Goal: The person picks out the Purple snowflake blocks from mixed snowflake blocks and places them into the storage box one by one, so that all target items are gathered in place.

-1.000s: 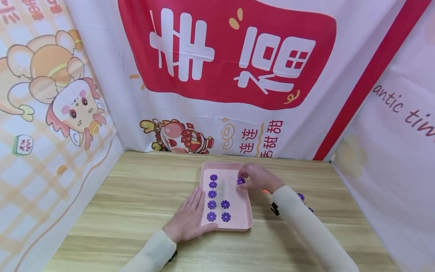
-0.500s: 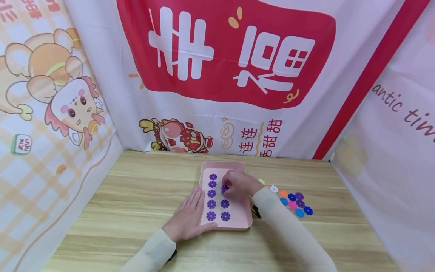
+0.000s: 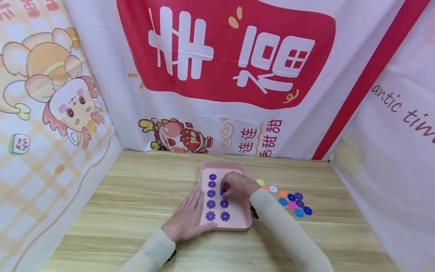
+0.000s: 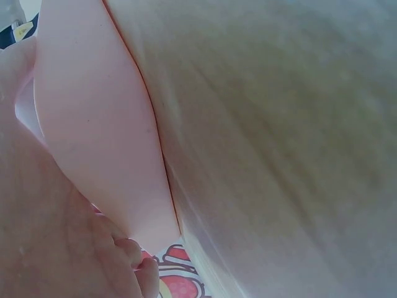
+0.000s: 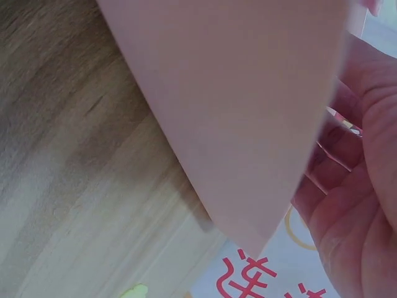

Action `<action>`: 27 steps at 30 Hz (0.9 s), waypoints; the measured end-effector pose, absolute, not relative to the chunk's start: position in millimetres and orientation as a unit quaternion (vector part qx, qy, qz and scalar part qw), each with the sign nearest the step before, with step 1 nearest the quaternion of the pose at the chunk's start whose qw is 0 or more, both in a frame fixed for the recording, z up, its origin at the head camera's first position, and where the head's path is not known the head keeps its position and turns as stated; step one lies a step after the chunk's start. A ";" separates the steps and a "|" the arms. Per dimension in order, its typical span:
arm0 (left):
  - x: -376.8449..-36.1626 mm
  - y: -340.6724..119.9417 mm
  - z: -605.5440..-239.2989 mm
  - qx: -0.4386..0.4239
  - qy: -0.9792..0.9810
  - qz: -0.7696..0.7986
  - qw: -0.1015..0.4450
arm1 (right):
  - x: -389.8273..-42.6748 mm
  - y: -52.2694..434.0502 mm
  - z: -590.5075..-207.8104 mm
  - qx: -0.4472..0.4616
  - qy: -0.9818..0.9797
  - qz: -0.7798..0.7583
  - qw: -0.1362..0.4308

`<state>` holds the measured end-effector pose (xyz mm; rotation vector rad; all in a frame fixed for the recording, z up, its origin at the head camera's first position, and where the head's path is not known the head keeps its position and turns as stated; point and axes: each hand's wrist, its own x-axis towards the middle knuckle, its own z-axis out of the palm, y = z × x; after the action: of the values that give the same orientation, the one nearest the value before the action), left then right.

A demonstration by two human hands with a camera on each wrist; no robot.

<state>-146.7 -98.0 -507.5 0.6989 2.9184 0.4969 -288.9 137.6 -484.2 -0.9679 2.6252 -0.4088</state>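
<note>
A shallow pink tray [image 3: 238,223] lies on the table, holding purple snowflake discs. One column of several discs [image 3: 211,193] runs along its left side. Two more, the nearer one [image 3: 225,216] close to the front, lie to the right. Just beyond those two, my right hand [image 3: 239,184] pinches a purple snowflake disc [image 3: 222,191] low over the tray floor, partly covered by the fingers. My left hand [image 3: 186,222] rests with straight fingers along the tray's left wall and the thumb at its front corner. Both wrist views show the tray's outer wall [image 4: 99,112] beside the hand.
Right of the tray, loose snowflake discs in blue, purple, pink [image 3: 292,205], orange, white and yellow lie scattered on the wooden table [image 3: 136,196]. Printed cloth [image 3: 224,132] hangs behind the table and along both sides.
My right hand has carried the purple disc from the tray's right edge leftward to the second column, then slightly lower. The loose discs at right came into view. My left hand stays put.
</note>
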 end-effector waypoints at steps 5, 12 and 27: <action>-146.8 -98.3 -508.4 0.230 0.957 0.166 0.054 | -288.0 142.2 -481.3 -0.330 0.918 -0.163 0.149; -146.8 -99.2 -509.5 0.223 0.959 0.169 0.056 | -286.1 169.5 -466.7 -0.325 0.920 -0.182 0.120; -146.3 -100.0 -507.9 0.227 0.959 0.161 0.060 | -281.8 259.9 -448.6 -0.315 0.937 -0.143 0.048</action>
<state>-146.3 -100.0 -507.9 0.6871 2.9009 0.4867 -281.8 259.9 -448.6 -0.9597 2.8565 -0.4358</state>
